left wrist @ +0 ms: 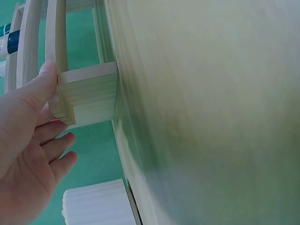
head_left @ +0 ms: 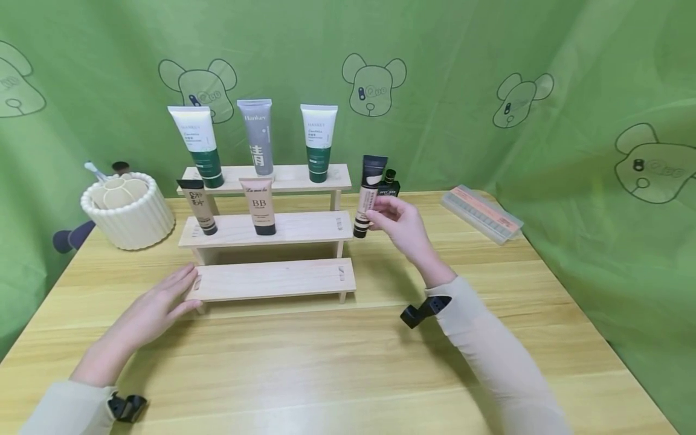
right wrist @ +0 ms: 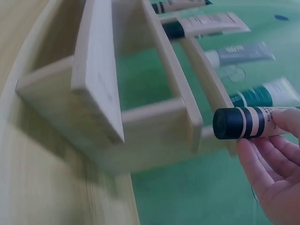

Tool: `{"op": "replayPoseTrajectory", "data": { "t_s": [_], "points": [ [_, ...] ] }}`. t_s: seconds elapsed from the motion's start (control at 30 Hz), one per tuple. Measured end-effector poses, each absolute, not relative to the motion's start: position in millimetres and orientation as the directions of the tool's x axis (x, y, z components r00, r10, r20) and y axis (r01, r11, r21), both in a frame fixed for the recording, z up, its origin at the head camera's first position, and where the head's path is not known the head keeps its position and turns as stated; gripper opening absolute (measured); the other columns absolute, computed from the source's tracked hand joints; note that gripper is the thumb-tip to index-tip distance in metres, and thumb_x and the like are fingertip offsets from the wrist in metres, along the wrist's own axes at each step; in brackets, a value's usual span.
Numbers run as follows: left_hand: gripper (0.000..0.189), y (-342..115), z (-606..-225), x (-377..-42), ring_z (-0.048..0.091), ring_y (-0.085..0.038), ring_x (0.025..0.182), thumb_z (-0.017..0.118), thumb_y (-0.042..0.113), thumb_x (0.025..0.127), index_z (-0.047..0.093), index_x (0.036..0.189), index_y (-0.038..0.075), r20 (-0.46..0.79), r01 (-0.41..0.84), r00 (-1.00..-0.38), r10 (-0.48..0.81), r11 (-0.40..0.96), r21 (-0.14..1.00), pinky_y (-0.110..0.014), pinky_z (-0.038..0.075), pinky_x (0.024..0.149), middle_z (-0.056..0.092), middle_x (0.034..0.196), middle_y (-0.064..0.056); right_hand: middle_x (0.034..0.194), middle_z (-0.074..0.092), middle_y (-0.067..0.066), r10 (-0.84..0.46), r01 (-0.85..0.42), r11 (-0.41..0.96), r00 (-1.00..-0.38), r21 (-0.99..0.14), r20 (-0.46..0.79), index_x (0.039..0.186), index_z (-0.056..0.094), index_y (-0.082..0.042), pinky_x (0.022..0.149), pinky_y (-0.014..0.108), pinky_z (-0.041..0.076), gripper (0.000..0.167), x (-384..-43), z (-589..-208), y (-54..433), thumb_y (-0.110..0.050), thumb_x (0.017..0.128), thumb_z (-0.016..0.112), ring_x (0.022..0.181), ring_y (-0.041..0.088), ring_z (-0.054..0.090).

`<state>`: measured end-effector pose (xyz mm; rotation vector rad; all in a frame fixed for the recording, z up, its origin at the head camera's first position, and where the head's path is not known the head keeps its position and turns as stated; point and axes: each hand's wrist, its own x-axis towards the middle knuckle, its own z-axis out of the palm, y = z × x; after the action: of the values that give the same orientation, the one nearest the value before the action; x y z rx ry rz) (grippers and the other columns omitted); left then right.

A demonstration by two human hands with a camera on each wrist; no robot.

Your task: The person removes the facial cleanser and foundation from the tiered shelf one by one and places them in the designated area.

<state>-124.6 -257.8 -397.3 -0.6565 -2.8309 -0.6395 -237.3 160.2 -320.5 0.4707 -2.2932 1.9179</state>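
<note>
My right hand [head_left: 399, 226] pinches a slim cosmetic tube [head_left: 367, 196] with a beige label and black ends, its black cap pointing down. The tube is just off the right end of the middle tier of a three-tier wooden display stand [head_left: 304, 226]. My left hand [head_left: 154, 305] holds the left end of the lowest tier, thumb at the front corner. On the middle tier stand a brown tube [head_left: 199, 205] and a pink BB cream tube [head_left: 259, 205]. Two white-and-green tubes [head_left: 198, 145] [head_left: 318, 143] and a grey tube [head_left: 258, 139] stand on the top tier.
A cream ribbed holder [head_left: 130, 214] with brushes is at the left. Behind my right hand is a small dark bottle [head_left: 389, 183]. A clear flat case [head_left: 481, 213] lies at the back right. Green curtain [head_left: 435, 48] hangs behind the wooden table [head_left: 304, 374].
</note>
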Motion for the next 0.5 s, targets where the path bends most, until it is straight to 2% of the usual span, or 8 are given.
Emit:
{"op": "replayPoseTrajectory", "data": {
  "t_s": [0.17,0.3,0.4,0.5],
  "points": [
    [0.062,-258,-396,-123,0.034,-0.046,0.123,0.060,0.029,0.090,0.039,0.134,-0.010,0.239,0.441,-0.896,0.375,0.815,0.376,-0.060,0.029,0.097,0.032,0.139,-0.028,0.098,0.058,0.020,-0.101,-0.243,0.151,-0.968,-0.958,0.229,0.116,0.049,0.018,0.070,0.029,0.056,0.035,-241,-328,185,0.002,0.087,0.060,0.077,0.010,0.061],
    [0.062,-258,-396,-123,0.033,-0.046,0.123,0.059,0.030,0.090,0.038,0.134,-0.010,0.236,0.439,-0.897,0.374,0.815,0.377,-0.059,0.028,0.098,0.031,0.140,-0.028,0.100,0.059,0.024,-0.084,-0.176,0.191,-0.983,-0.966,0.163,0.117,0.049,0.017,0.071,0.031,0.056,0.036,-248,-341,202,0.001,0.087,0.060,0.074,0.009,0.062],
    [0.062,-258,-397,-123,0.034,-0.046,0.123,0.060,0.029,0.090,0.039,0.134,-0.010,0.245,0.446,-0.893,0.378,0.814,0.371,-0.059,0.029,0.098,0.032,0.139,-0.028,0.101,0.059,0.029,-0.093,-0.111,0.245,-0.992,-0.963,0.091,0.118,0.049,0.017,0.074,0.038,0.055,0.037,-253,-352,211,-0.001,0.087,0.059,0.070,0.010,0.062],
    [0.062,-258,-398,-124,0.034,-0.046,0.123,0.060,0.029,0.090,0.039,0.134,-0.010,0.247,0.449,-0.891,0.380,0.814,0.368,-0.058,0.029,0.099,0.032,0.139,-0.028,0.100,0.059,0.029,-0.105,-0.032,0.317,-0.994,-0.948,-0.002,0.121,0.048,0.016,0.074,0.040,0.055,0.041,-259,-364,219,-0.005,0.088,0.060,0.067,0.011,0.062]
  ]
}}
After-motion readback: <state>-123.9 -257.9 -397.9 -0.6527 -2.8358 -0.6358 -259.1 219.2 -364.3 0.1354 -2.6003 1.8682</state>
